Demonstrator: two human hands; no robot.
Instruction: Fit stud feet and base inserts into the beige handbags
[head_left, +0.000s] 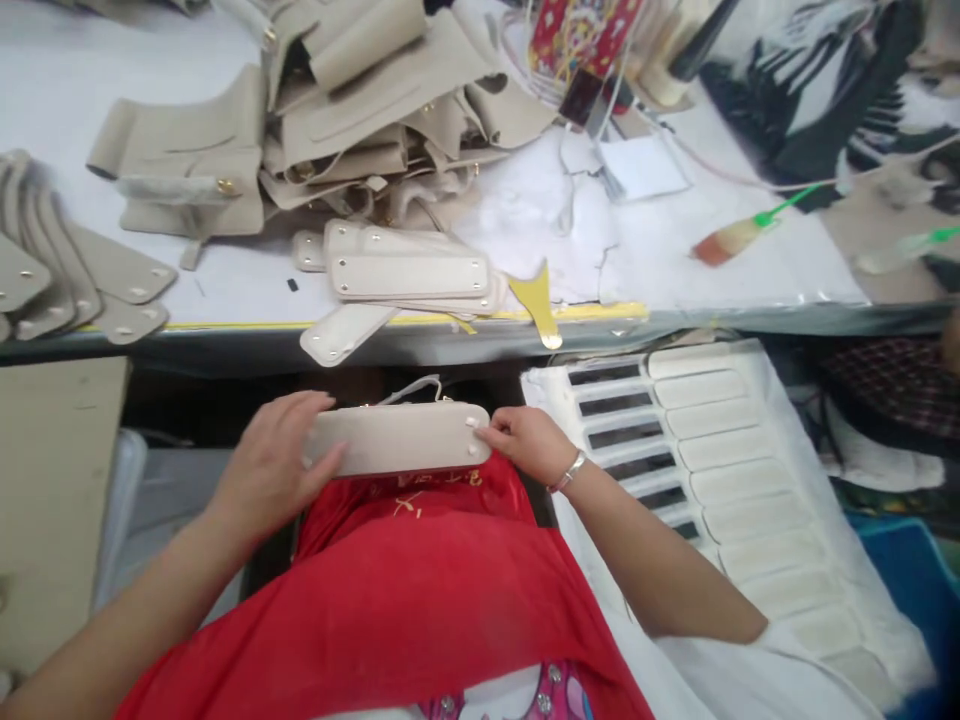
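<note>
A long beige leather panel with rounded ends and small metal studs point(409, 440) lies level above my red-aproned lap. My left hand point(274, 465) grips its left end, thumb across the front face. At the right end, my right hand point(529, 440) pinches the edge beside two studs, its fingers curled. Behind the panel's top edge shows a pale strap point(412, 388) with bits of gold-coloured metal; the rest of what is behind it is hidden. Similar studded panels point(409, 275) are piled on the table in front of me, next to a yellow forked tool point(538, 305).
Beige bag pieces point(375, 110) are heaped at the back of the white table point(517, 225). Studded flaps point(67, 260) fan out at the left. A brush with a green handle point(739, 235) lies at the right. Below it, a tray of pale strips point(739, 480) sits beside my right arm.
</note>
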